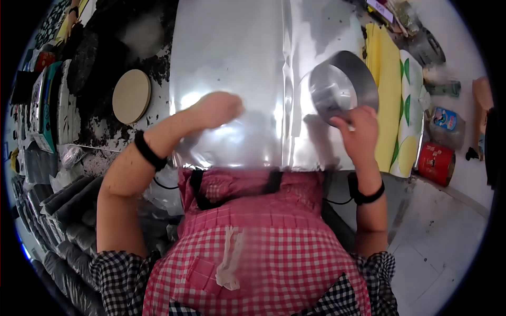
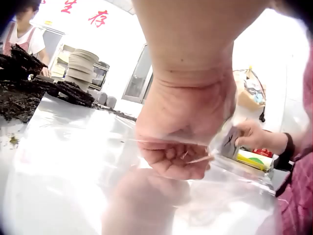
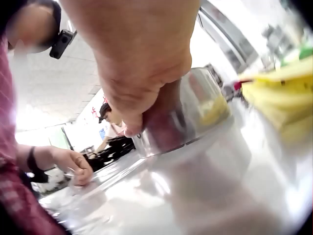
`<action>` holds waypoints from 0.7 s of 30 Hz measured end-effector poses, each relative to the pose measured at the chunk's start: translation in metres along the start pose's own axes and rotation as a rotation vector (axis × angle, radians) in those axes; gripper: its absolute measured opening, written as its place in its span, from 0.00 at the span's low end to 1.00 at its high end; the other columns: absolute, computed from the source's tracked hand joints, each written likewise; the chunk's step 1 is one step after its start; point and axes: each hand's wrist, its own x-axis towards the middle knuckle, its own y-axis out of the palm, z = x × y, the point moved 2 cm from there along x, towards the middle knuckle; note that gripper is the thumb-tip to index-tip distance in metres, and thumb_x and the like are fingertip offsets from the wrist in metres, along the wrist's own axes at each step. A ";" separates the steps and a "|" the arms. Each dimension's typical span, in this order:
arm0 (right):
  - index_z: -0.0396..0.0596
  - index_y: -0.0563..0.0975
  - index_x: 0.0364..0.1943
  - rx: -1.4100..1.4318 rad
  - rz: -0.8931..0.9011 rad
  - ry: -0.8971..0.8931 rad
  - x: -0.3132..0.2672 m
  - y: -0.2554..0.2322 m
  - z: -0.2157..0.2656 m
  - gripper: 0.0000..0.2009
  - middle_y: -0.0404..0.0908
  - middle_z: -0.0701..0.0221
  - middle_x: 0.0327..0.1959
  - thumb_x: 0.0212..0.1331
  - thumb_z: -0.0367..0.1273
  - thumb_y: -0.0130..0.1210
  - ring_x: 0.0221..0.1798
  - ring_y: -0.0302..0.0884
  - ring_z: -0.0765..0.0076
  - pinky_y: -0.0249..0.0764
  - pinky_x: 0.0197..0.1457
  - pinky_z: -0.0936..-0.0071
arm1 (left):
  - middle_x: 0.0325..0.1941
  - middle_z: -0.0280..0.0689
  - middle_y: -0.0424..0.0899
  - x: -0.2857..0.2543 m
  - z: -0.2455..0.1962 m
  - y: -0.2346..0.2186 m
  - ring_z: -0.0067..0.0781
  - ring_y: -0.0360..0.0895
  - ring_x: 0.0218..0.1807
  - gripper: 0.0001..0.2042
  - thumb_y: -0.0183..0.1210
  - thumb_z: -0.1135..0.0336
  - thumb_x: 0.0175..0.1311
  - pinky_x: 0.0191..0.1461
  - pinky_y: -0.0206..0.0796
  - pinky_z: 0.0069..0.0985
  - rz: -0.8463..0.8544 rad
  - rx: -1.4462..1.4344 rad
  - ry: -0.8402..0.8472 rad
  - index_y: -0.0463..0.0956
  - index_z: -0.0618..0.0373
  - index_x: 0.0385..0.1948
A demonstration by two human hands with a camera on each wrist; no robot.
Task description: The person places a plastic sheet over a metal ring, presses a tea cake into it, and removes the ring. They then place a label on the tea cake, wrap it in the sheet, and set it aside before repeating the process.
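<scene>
My right hand (image 1: 361, 131) grips the rim of a wide, shiny metal ring (image 1: 361, 73), thumb on one side and fingers on the other. The ring is tipped up on its edge in the head view; the right wrist view shows its polished band (image 3: 205, 98) low over the metallic sheet. To the left, my left hand (image 1: 221, 109) hovers close over the sheet with curled fingers. Thin clear film (image 2: 171, 138) crosses the palm in the left wrist view, and the fingertips pinch a fold of it. Under both hands the silvery sheet (image 1: 226, 52) has a raised crease (image 1: 286, 79).
A pale round disc (image 1: 132, 96) lies left among dark crumbly material (image 1: 87, 121). Yellow sheets (image 1: 387, 95) and a white-green pack (image 1: 408, 113) border the right side, beside a red can (image 1: 436, 164). Another person (image 2: 24, 36) stands across the work area, near stacked round discs (image 2: 80, 66).
</scene>
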 end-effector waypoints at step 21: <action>0.37 0.77 0.63 0.070 0.251 -0.166 0.018 0.009 0.018 0.26 0.82 0.48 0.59 0.69 0.42 0.58 0.63 0.79 0.41 0.68 0.72 0.52 | 0.55 0.34 0.88 -0.105 0.017 0.024 0.41 0.79 0.68 0.11 0.61 0.64 0.64 0.72 0.70 0.41 -0.336 0.399 0.403 0.86 0.54 0.45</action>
